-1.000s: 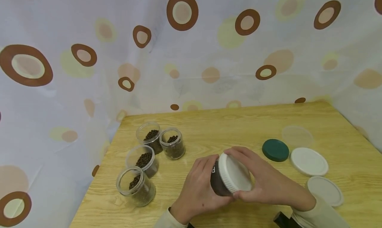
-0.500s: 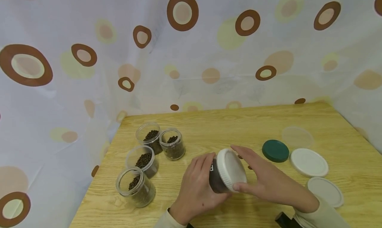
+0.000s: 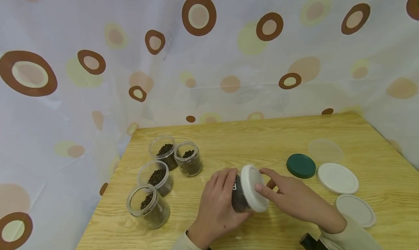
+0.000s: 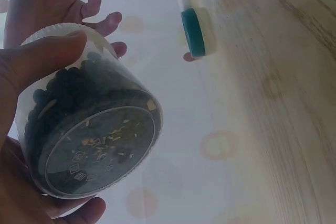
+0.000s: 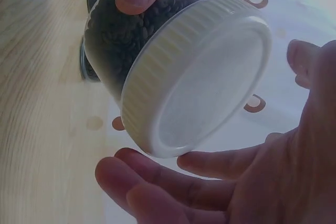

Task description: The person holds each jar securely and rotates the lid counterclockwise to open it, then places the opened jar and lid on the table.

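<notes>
My left hand grips a clear jar, tilted over the front middle of the table. Dark pellets fill part of it, and its base faces the left wrist camera. A white ribbed lid sits on the jar's mouth, pointing right. Beside the lid is my right hand, fingers loosely bent. In the right wrist view its fingertips lie at the lid's lower edge, perhaps touching, while the thumb stands apart from it.
At left stand several lidless jars of dark pellets, including a front jar and a rear jar. On the right lie a green lid, a white lid, a paler lid and a translucent lid. Patterned sheeting hangs behind.
The right hand has loosened from around the white lid, its fingers and thumb coming off the rim. The jar has turned slightly, so the lid faces more to the right. The left hand keeps its grip.
</notes>
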The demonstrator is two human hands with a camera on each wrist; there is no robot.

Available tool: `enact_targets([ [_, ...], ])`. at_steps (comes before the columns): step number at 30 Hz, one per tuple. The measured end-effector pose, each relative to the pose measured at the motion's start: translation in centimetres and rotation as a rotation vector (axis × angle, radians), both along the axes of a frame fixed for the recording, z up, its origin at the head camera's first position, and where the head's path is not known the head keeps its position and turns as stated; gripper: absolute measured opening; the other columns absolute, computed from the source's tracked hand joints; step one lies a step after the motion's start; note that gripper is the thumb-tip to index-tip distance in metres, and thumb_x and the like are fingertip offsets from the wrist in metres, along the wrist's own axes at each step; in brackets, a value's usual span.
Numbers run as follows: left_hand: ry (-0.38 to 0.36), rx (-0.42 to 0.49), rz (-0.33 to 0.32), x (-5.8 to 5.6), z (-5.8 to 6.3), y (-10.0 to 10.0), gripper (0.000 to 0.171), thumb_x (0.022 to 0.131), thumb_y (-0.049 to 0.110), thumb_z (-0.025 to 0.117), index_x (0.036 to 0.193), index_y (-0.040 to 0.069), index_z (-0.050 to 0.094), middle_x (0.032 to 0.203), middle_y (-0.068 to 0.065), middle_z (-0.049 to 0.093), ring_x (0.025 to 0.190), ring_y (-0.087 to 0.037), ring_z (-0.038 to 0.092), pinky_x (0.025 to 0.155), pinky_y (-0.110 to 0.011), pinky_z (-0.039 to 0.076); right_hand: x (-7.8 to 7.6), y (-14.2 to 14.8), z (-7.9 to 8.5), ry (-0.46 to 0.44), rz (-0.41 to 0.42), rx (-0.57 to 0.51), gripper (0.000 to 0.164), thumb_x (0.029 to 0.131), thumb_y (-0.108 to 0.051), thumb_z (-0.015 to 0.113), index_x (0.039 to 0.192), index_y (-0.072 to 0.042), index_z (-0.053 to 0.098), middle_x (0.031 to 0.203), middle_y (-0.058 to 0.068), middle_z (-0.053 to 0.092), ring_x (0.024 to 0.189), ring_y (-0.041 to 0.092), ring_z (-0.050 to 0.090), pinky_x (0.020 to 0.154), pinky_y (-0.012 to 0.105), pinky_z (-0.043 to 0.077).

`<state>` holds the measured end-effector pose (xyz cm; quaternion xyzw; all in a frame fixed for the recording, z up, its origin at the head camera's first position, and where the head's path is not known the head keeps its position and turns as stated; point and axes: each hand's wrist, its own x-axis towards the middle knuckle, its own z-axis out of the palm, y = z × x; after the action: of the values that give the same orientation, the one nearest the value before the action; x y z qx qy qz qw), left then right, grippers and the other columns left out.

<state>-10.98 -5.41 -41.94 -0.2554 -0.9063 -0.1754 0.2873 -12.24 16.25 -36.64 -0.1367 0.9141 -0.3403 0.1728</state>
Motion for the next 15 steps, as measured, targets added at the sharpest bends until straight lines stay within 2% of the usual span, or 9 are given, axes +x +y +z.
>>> enact_targets([
  [4, 0.037, -0.01, -0.005, -0.02, -0.2, 0.19, 0.097, 0.059, 0.06, 0.085, 0.135, 0.01, 0.054, 0.123, -0.003, 0.064, 0.111, -0.019, 0.061, 0.09, -0.035, 0.056, -0.16, -0.27, -0.18, 0.015, -0.016, 0.036, 0.071, 0.096, -0.059, 0.051, 0.148, -0.01, 0.042, 0.1, 0.001, 0.069, 0.076, 0.009, 0.061, 0.064, 0.031, 0.049],
  [7, 0.038, -0.009, -0.01, 0.0, -0.27, 0.17, 0.095, 0.06, 0.06, 0.085, 0.134, 0.009, 0.054, 0.123, -0.004, 0.064, 0.11, -0.019, 0.062, 0.091, -0.034, 0.056, -0.24, -0.43, -0.24, 0.022, -0.01, 0.02, 0.077, 0.092, -0.061, 0.057, 0.147, -0.009, 0.041, 0.099, 0.002, 0.068, 0.074, 0.009, 0.061, 0.062, 0.029, 0.048],
  [9, 0.028, 0.003, -0.02, 0.03, -0.3, 0.06, 0.095, 0.061, 0.06, 0.084, 0.134, 0.008, 0.055, 0.122, -0.004, 0.064, 0.111, -0.019, 0.062, 0.092, -0.033, 0.056, -0.2, -0.42, -0.24, 0.047, 0.016, -0.008, 0.081, 0.088, -0.061, 0.063, 0.147, -0.01, 0.041, 0.104, 0.003, 0.067, 0.078, 0.01, 0.061, 0.063, 0.028, 0.049],
  [12, 0.009, 0.035, -0.038, 0.11, -0.29, -0.2, 0.095, 0.06, 0.058, 0.085, 0.134, 0.007, 0.055, 0.122, -0.005, 0.065, 0.111, -0.018, 0.062, 0.094, -0.033, 0.056, -0.1, -0.15, -0.48, 0.153, 0.107, -0.055, 0.088, 0.084, -0.06, 0.069, 0.15, -0.01, 0.038, 0.122, 0.005, 0.063, 0.095, 0.013, 0.062, 0.07, 0.026, 0.052],
  [15, -0.026, 0.071, -0.053, 0.2, -0.16, -0.38, 0.094, 0.061, 0.057, 0.085, 0.135, 0.007, 0.055, 0.123, -0.004, 0.065, 0.113, -0.018, 0.062, 0.094, -0.033, 0.056, 0.07, 0.1, -0.85, 0.328, 0.203, -0.065, 0.091, 0.082, -0.055, 0.075, 0.154, -0.016, 0.034, 0.137, 0.006, 0.055, 0.108, 0.016, 0.06, 0.077, 0.026, 0.053],
])
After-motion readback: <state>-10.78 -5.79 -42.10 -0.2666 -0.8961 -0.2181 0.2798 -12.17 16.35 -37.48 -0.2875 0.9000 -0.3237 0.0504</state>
